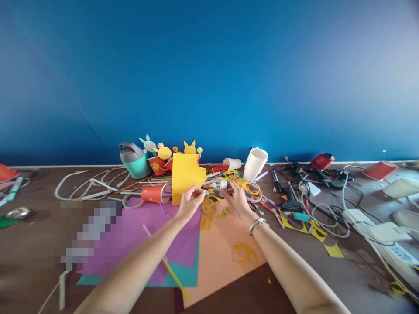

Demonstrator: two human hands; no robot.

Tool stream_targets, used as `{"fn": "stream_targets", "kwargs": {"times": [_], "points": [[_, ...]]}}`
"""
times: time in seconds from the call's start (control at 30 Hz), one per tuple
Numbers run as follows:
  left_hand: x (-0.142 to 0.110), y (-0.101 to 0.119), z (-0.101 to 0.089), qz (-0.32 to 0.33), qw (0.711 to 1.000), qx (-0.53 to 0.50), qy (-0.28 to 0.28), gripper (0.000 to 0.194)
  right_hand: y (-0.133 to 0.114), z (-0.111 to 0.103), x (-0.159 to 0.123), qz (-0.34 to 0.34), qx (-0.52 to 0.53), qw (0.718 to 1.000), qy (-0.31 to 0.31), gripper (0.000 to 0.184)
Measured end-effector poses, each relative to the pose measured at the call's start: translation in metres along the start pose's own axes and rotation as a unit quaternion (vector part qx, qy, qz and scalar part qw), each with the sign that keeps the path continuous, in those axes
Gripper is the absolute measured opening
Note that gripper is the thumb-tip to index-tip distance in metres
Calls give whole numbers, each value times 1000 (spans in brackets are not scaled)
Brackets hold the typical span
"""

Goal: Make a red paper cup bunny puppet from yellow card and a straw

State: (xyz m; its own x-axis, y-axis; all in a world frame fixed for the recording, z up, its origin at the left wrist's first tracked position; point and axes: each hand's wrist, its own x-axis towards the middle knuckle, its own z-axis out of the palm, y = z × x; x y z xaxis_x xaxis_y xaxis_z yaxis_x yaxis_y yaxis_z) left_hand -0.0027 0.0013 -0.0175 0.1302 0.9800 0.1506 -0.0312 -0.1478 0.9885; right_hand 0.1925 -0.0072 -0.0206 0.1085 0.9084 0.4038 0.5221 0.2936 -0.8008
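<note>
My left hand (191, 201) is closed in a pinch above the paper sheets. A tiny pale piece (205, 192) shows at its fingertips, too small to name. Close by on the right, my right hand (238, 198) has its thumb and fingers on a small white round piece (223, 185). A white ring (217, 185) lies just beside that piece. Under the hands are a yellow paper face (208, 206) and a small yellow cutout (225, 212) on an orange paper sheet (222, 248). A yellow sheet (185, 174) with a cut edge stands behind my left hand.
Purple paper (131, 235) lies to the left, near a tipped red paper cup (153, 193). White cups (255, 163) and a teal container (134, 163) stand by the blue wall. On the right are a black glue gun (290, 200), tangled cables and a power strip (393, 248).
</note>
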Motion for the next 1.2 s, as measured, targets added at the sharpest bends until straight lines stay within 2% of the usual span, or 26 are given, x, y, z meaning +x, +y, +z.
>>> {"fn": "stream_targets", "kwargs": {"times": [0.17,0.33,0.53,0.6,0.7,0.77,0.83,0.93,1.0,1.1,1.2], "points": [[-1,3,1,4,1000,4,-2,19,1,5,-3,12,77,996,-35,23],[-1,3,1,8,1000,13,0,20,4,6,-1,-21,-17,999,-19,17],[-1,1,1,16,999,33,-9,19,9,7,3,-31,-69,997,-8,25],[0,0,1,18,999,34,-13,18,7,8,2,-43,-94,995,15,32],[1,-3,1,30,999,34,-18,16,-3,5,-3,-79,-128,983,103,43],[2,-4,1,38,998,46,-25,13,-14,0,-7,-107,-130,974,148,40],[0,-3,2,52,995,72,-36,11,-25,-4,-9,-147,-111,976,117,28],[-6,2,5,75,990,107,-60,19,-36,-3,-11,-191,-87,978,6,18],[-10,6,6,77,987,123,-76,23,-39,0,-12,-199,-81,976,-45,14],[-13,9,7,85,980,154,-97,20,-37,6,-12,-187,-71,976,-81,9],[-11,8,5,147,952,261,-67,17,-35,6,-13,-133,-30,988,-75,12]]}}
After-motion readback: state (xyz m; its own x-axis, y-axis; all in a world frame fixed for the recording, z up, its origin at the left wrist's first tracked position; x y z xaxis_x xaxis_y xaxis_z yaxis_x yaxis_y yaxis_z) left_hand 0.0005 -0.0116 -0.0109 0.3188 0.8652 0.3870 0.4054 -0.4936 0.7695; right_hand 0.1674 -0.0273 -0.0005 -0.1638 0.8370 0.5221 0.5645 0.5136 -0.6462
